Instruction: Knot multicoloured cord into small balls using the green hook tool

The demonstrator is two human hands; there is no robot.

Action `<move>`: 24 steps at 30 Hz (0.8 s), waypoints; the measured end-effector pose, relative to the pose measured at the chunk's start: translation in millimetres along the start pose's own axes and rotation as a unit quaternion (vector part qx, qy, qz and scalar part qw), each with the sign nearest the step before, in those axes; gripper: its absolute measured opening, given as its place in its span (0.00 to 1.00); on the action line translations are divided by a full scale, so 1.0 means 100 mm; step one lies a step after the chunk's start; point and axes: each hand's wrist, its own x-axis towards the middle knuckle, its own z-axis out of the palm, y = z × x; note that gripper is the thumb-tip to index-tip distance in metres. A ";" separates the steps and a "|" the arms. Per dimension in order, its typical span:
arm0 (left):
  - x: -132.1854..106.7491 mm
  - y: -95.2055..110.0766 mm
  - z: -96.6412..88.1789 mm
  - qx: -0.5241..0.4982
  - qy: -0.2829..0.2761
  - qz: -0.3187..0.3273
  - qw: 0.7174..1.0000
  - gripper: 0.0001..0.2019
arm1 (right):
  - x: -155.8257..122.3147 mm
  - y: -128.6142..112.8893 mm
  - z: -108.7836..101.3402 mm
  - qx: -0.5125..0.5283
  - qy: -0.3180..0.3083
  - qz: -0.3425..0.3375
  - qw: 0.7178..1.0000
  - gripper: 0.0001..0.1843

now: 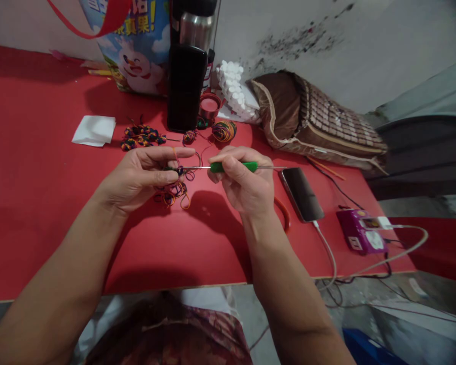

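Two bare hands meet over the bright red tabletop [41, 203], and all the action sits between them! On one side, the left hand [148, 175] pinches a small dark knotted piece of multicoloured thread [180, 171] between thumb and fingers, index finger stretched out straight, an orange strand crossing it. Opposite, the right hand [249, 180] is closed around a slim metal hook with a green handle [252, 167], thumb pressed on top, the thin shaft poking out at both ends. And the left end of that shaft reaches right up to the knotted piece at the left fingertips!

Just below, loose orange and purple thread loops [173, 195] tumble under the left hand. Beyond the hands, a round ball of multicoloured yarn [224, 131] sits near a smaller dark purple yarn ball [189, 137], and further left lies a cluster of knotted black, orange and red cord [140, 138], with a white square of paper [93, 131] beside it. Behind the small ball, a tall glossy black slab [187, 88] stands upright. Out to the right, a dark-screened smartphone [302, 195] lies flat, white cable [329, 251] plugged in, with a purple box [359, 230] beyond it!
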 end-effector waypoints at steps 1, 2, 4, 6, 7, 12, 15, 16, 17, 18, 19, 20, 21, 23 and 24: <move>0.01 -0.03 0.02 0.000 0.007 0.012 1.000 0.21 | 0.00 0.02 0.03 0.025 -0.002 0.011 1.000 0.15; 0.01 -0.05 0.05 0.000 0.017 0.024 1.000 0.21 | -0.01 0.04 0.05 0.047 -0.004 0.024 0.999 0.14; 0.02 -0.11 0.11 0.001 0.044 0.048 0.998 0.20 | -0.02 0.11 0.10 0.079 -0.004 0.050 0.996 0.14; 0.02 -0.16 0.18 0.006 0.076 0.074 0.994 0.20 | -0.04 0.18 0.15 0.088 0.011 0.068 0.994 0.17; 0.01 -0.18 0.21 0.010 0.090 0.090 0.992 0.20 | -0.05 0.21 0.17 0.084 0.023 0.072 0.994 0.19; -0.01 -0.23 0.26 0.051 0.121 0.167 0.977 0.19 | -0.08 0.28 0.25 0.047 0.070 0.079 0.993 0.23; -0.02 -0.23 0.23 0.050 0.107 0.152 0.981 0.20 | -0.09 0.26 0.23 0.013 0.062 0.061 0.996 0.22; -0.02 -0.23 0.23 0.048 0.107 0.143 0.983 0.21 | -0.09 0.26 0.22 -0.005 0.058 0.050 0.997 0.22; -0.02 -0.22 0.23 0.049 0.110 0.136 0.983 0.22 | -0.10 0.25 0.21 -0.026 0.055 0.039 0.997 0.22; -0.02 -0.22 0.23 0.051 0.115 0.135 0.983 0.23 | -0.11 0.25 0.21 -0.052 0.055 0.024 0.997 0.21; -0.02 -0.22 0.24 0.054 0.122 0.138 0.981 0.24 | -0.12 0.24 0.21 -0.082 0.058 0.007 0.995 0.21; -0.02 -0.22 0.25 0.056 0.129 0.139 0.980 0.24 | -0.14 0.22 0.21 -0.117 0.060 -0.013 0.991 0.20; -0.02 -0.23 0.26 0.055 0.136 0.138 0.979 0.24 | -0.16 0.21 0.22 -0.155 0.063 -0.039 0.985 0.19; -0.02 -0.24 0.28 0.037 0.142 0.127 0.981 0.22 | -0.20 0.17 0.26 -0.233 0.059 -0.100 0.966 0.16; -0.01 -0.25 0.29 0.020 0.139 0.116 0.983 0.21 | -0.22 0.16 0.28 -0.263 0.052 -0.130 0.954 0.14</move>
